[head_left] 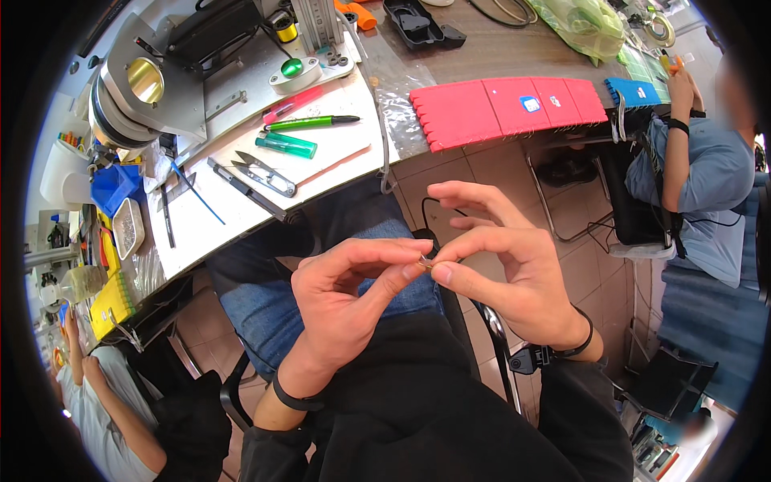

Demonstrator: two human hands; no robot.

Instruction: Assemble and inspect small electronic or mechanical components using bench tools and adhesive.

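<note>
Over my lap, my left hand [341,293] pinches a tiny shiny metal-looking piece [426,262] between thumb and forefinger. From the other side, the thumb and forefinger of my right hand [514,261] close on the same piece, its other fingers raised and spread. Most of the piece is hidden by fingertips, so its kind cannot be made out. Beyond my hands, on the white work surface [277,181], lie small snips [265,174], a dark slim tool [245,189], a green pen [313,123] and a short green-handled tool [287,145].
A metal machine [152,88] with a round brass-coloured part stands at the far left. Blue bins [115,189] sit beside it. A red padded mat [514,108] hangs over the table's edge. Other people work at right [691,161] and lower left [112,402].
</note>
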